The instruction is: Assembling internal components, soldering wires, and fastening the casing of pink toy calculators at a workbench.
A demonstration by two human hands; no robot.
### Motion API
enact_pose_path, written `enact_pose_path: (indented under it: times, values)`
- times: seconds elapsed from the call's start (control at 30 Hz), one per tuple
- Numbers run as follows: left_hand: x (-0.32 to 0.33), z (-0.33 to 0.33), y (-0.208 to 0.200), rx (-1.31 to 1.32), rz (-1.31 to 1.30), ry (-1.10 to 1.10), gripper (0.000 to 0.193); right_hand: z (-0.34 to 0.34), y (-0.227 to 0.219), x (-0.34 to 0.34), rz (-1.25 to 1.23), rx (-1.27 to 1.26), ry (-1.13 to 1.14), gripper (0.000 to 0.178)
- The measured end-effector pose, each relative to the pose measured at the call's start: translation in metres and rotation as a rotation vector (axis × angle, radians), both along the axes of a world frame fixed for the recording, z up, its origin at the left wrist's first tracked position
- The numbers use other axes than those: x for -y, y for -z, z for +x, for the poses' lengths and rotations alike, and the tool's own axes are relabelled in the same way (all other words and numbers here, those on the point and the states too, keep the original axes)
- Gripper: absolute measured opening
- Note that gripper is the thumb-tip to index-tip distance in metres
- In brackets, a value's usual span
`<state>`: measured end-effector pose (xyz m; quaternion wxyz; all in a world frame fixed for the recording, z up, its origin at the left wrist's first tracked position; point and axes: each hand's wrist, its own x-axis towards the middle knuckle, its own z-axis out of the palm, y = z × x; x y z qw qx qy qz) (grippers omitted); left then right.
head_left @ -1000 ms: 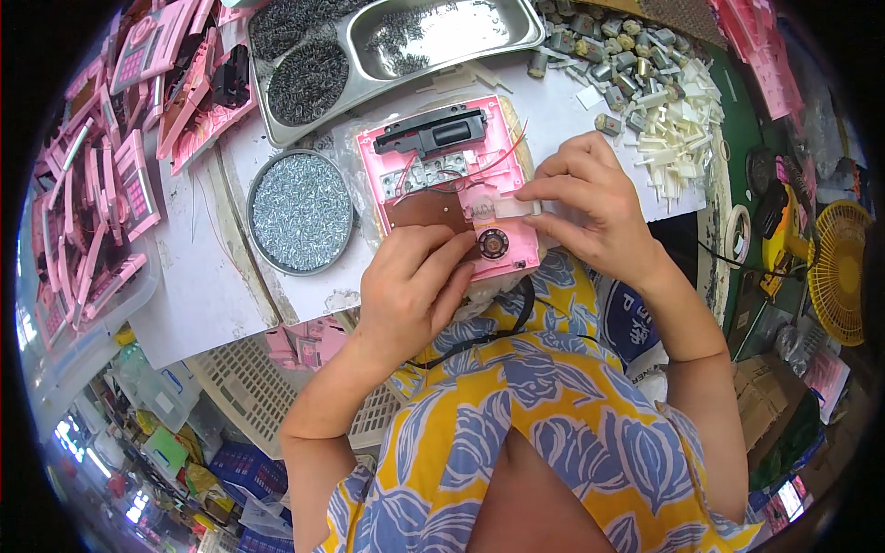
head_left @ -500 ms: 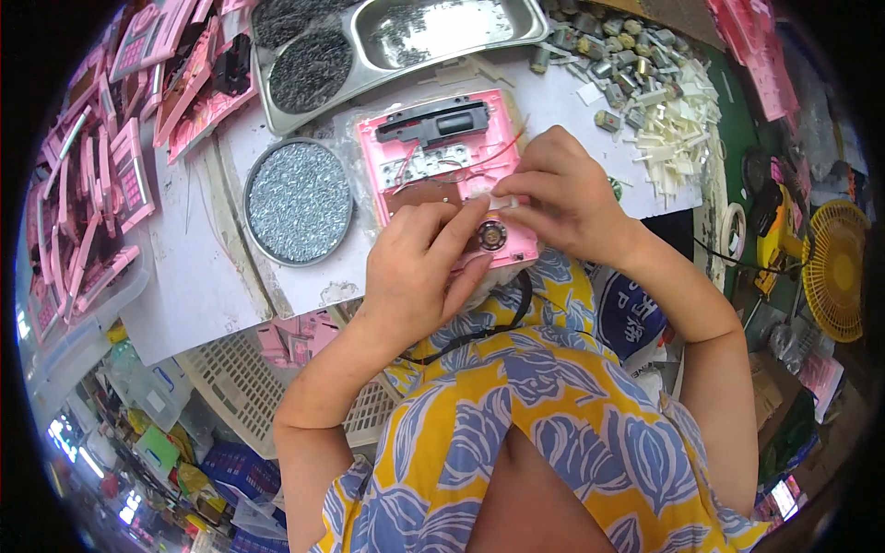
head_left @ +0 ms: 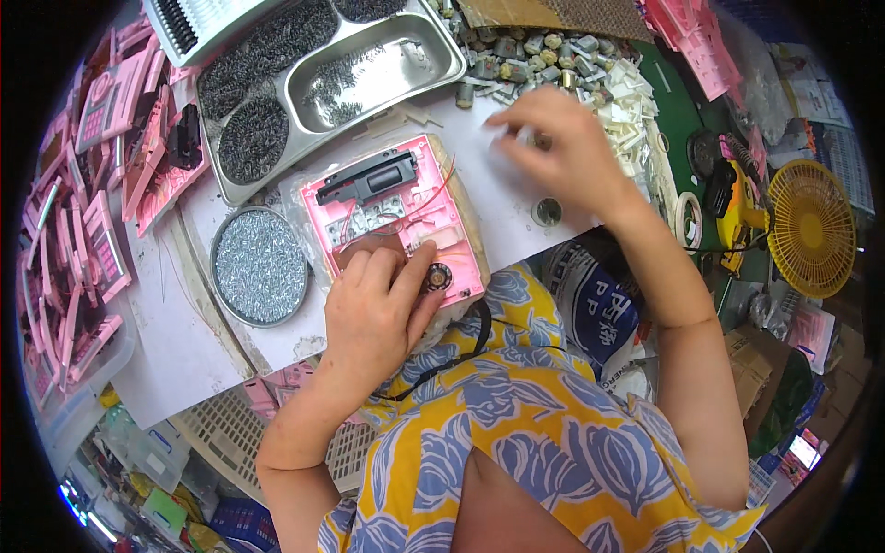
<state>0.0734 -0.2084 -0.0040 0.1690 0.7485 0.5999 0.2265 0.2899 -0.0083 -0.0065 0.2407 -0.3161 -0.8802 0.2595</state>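
Note:
A pink plastic casing [head_left: 469, 269] lies in front of me on the table. In it are a black mechanism [head_left: 369, 180], a metal plate, thin red wires [head_left: 446, 187] and a small round dark part [head_left: 438, 276]. My left hand [head_left: 376, 300] is bent over its near edge, fingers inside and thumb beside the round part. Beyond the casing on the right, my right hand [head_left: 562, 152] hovers below a heap of small metal motors [head_left: 525, 66]. Its curled fingers are smeared by motion, and I cannot make out whether they hold anything.
A round dish of silvery screws [head_left: 261, 265] stands left of the casing. Behind it is a metal tray [head_left: 442, 60] with small dark springs. White plastic pieces [head_left: 628, 111] lie right of the motors. Pink casings [head_left: 92, 217] pile up far left; a yellow fan [head_left: 811, 229] stands right.
My right hand has left the casing and moved up and right toward the motors. My left hand stays at the casing. The whole view has shifted and turned a little.

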Motion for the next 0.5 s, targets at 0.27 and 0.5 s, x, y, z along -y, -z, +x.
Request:
enact_pose_path:
  times: [0.27,0.5]
  values:
    - [0.0,0.0,0.0,0.047,-0.05,-0.021,0.048,-0.014,0.006,-0.056,0.48,0.36,0.196,0.029]
    - [-0.009,-0.008,-0.014,0.435,-0.083,-0.08,0.038,-0.021,-0.004,-0.04,0.384,0.31,0.161,0.037]
